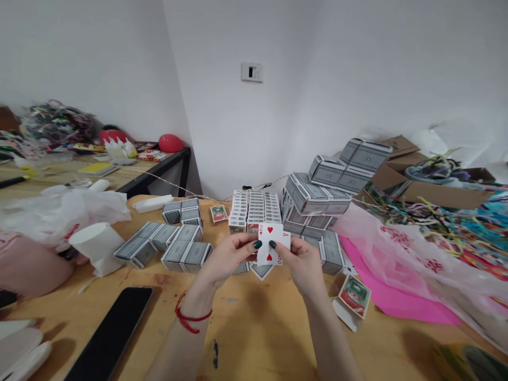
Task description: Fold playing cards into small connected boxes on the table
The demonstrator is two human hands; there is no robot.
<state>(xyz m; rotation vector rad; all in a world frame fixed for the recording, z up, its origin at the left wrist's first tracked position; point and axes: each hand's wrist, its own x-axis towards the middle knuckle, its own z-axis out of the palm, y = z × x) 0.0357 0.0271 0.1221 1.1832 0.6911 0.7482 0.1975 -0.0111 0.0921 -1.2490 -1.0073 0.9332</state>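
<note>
Both hands meet over the wooden table [246, 328], each pinched on cards: the left hand [228, 259] clamps the left edge of a two of hearts [264, 250], and the right hand [307, 264] presses its thumb on that card's face, with an ace [286, 241] showing partly behind. From the cards, rows of small blocks [260, 206] stand at 12 o'clock, a stack of grey-patterned blocks [317, 193] at 2, an opened card box [355, 296] at 4, and a phone [111, 333] at 8.
</note>
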